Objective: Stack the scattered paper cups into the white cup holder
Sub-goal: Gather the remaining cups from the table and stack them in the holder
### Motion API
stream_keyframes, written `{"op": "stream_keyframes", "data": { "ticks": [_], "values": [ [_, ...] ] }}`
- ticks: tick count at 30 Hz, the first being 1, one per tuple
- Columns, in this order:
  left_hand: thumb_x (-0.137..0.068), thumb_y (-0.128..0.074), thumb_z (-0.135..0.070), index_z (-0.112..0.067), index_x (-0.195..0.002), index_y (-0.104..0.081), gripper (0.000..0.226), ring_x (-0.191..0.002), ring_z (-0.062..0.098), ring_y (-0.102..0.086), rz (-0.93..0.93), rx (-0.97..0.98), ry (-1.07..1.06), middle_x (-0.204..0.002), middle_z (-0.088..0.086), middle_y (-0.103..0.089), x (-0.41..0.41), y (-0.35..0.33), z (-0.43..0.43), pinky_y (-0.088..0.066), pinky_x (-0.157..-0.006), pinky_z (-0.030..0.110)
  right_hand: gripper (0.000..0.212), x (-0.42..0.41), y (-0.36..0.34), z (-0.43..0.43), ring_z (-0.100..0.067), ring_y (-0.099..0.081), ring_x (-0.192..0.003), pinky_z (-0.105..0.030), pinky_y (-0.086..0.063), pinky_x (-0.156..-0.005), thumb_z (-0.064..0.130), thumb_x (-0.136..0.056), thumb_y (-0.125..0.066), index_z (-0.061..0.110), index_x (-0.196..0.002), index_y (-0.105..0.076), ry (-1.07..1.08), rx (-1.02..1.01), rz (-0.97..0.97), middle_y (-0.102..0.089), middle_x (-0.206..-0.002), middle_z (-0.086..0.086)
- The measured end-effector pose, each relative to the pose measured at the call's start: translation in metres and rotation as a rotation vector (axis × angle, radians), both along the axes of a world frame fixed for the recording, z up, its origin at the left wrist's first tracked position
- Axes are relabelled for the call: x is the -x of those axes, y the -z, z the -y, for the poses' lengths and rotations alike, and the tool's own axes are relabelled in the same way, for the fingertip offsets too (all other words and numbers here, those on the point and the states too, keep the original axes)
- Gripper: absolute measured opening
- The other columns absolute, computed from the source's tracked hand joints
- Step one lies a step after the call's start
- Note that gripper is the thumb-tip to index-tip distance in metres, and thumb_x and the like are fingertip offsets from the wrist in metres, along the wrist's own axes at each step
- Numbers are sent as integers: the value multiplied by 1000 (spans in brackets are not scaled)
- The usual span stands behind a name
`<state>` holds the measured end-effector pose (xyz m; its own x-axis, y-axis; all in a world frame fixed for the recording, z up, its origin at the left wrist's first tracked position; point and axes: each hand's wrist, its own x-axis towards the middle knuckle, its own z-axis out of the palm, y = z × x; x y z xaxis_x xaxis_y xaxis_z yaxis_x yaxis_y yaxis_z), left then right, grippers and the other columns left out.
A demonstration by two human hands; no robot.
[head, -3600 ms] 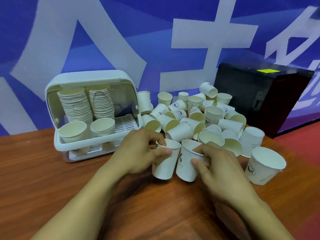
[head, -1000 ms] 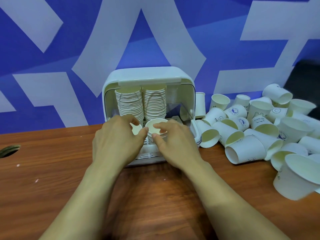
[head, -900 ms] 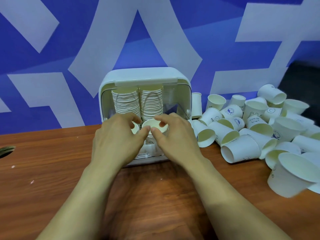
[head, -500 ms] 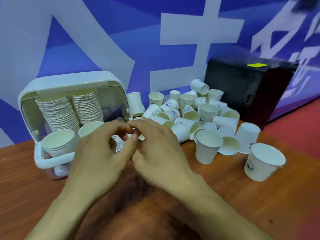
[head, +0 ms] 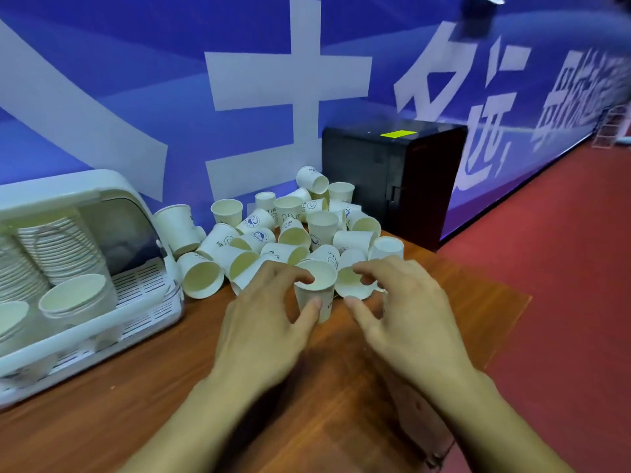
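One upright cup [head: 319,279] stood pinched in the left hand [head: 263,322]; the right hand [head: 409,312] hovered beside, spread and empty; the white cup holder [head: 68,186] lay left.

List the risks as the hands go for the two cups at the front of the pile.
1. The left hand grips the upright cup, which stands close against the pile; a careless lift may send loose cups rolling.
2. The tipped cup by the right hand lies near the table edge and might roll onto the red floor.
3. A hard squeeze may dent a rim, so it nests badly in the cup holder.
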<state>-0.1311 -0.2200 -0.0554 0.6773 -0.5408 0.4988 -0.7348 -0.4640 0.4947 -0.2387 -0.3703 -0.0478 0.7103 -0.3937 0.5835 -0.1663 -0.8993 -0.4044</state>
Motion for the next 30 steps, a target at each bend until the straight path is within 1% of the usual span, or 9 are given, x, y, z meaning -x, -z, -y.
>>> {"op": "stream_keyframes", "data": {
  "ticks": [3,6,8,11,13,16,24,26,30],
  "values": [
    [-88,-59,-48,-42,-117,-55,30,-97,10,-58,-6,-127,-31,-119,-22,-49,-12,2,17,-50,-81,37,38,4,4,22,-19,-51,-99,-31,-44,-80,35,-79,-75,24,-114,-65,93,0,-58,-62,-102,8],
    [-92,-54,-45,-40,-122,-52,30,-109,15,-58,-29,-310,-73,-124,-20,-51,-20,8,28,-47,-82,35,28,4,13,33,-21,-53,-103,-35,-37,-85,38,-86,-67,28,-112,-64,155,-11,-258,-63,-102,8],
    [-96,-50,-41,-36,-113,-54,18,-106,20,-59,-40,-407,-81,-112,-13,-59,-21,15,32,-49,-81,36,7,2,24,35,-20,-55,-93,-34,-30,-76,34,-92,-57,30,-90,-62,179,34,-328,-61,-82,8],
    [-99,-41,-39,-29,-91,-45,13,-95,24,-58,16,-484,-74,-96,-7,-59,-18,24,32,-49,-71,37,37,0,37,36,-17,-38,-70,-34,-24,-68,21,-91,-58,29,-62,-37,184,28,-235,-34,-57,13],
    [-101,-38,-39,-30,-93,-45,14,-95,22,-57,36,-466,-73,-98,-7,-57,-16,24,28,-47,-70,36,40,-1,39,36,-17,-36,-68,-33,-24,-68,16,-90,-59,30,-61,-35,163,0,-188,-34,-57,12],
    [-100,-38,-41,-30,-104,-52,19,-94,22,-57,79,-397,-99,-101,-8,-57,-13,18,19,-47,-70,35,26,-5,38,32,-18,-42,-69,-33,-27,-67,18,-90,-60,26,-68,-47,104,-14,-98,-44,-63,9],
    [-96,-49,-37,-29,-85,-46,14,-83,26,-57,162,-190,-146,-85,-9,-54,-21,-2,-23,-43,-60,36,14,-38,18,2,-25,-49,-69,-32,-31,-62,26,-85,-53,17,-76,-58,-51,41,-3,-53,-68,4],
    [-95,-50,-36,-30,-83,-45,15,-83,27,-56,179,-169,-173,-83,-9,-55,-27,-6,-37,-40,-59,35,14,-48,11,-10,-26,-51,-71,-36,-40,-61,27,-85,-53,17,-78,-60,-104,51,19,-54,-70,3],
    [-93,-56,-34,-25,-86,-53,12,-80,35,-59,181,-120,-270,-81,-2,-63,-38,-13,-74,-47,-62,42,14,-75,-2,-44,-28,-51,-73,-44,-46,-63,25,-87,-54,15,-81,-62,-214,89,66,-57,-72,0]
  ]
}}
